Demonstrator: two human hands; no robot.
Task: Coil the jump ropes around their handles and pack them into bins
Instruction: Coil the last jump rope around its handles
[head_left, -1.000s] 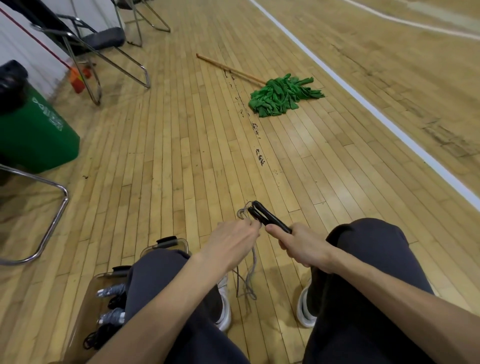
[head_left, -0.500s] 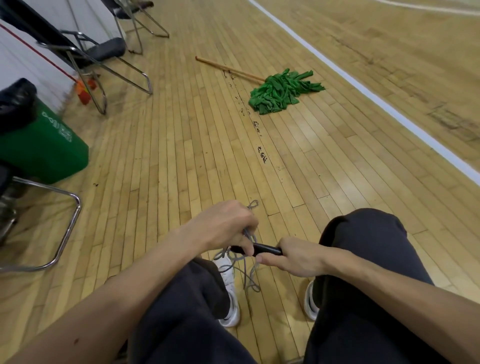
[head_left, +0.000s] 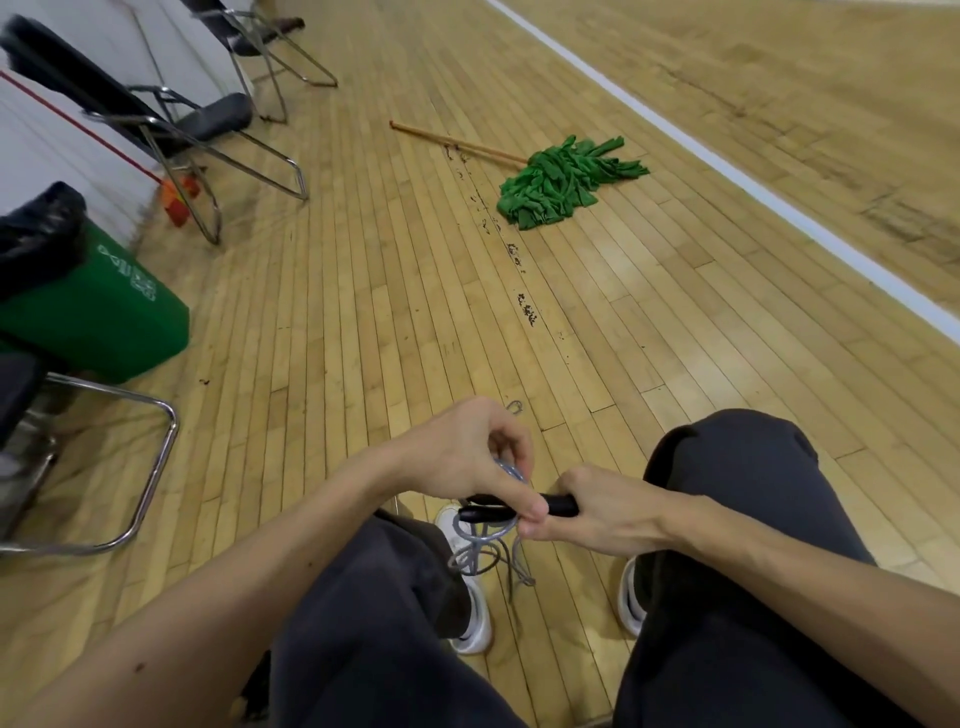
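Handles (head_left: 560, 505) of a jump rope, black, are held level. The right grip (head_left: 613, 514) is curled tight round one end of them, the left grip (head_left: 462, 457) pinches a turn of grey rope (head_left: 483, 553) just above them, and loose loops hang below. Far left of the handles stands a green bin (head_left: 104, 317) — its white lettering is too blurred to read.

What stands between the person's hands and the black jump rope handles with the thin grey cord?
Nothing visible does. The right hand grips the black jump rope handles, and the left hand pinches the thin grey cord at them. No bin is in view.
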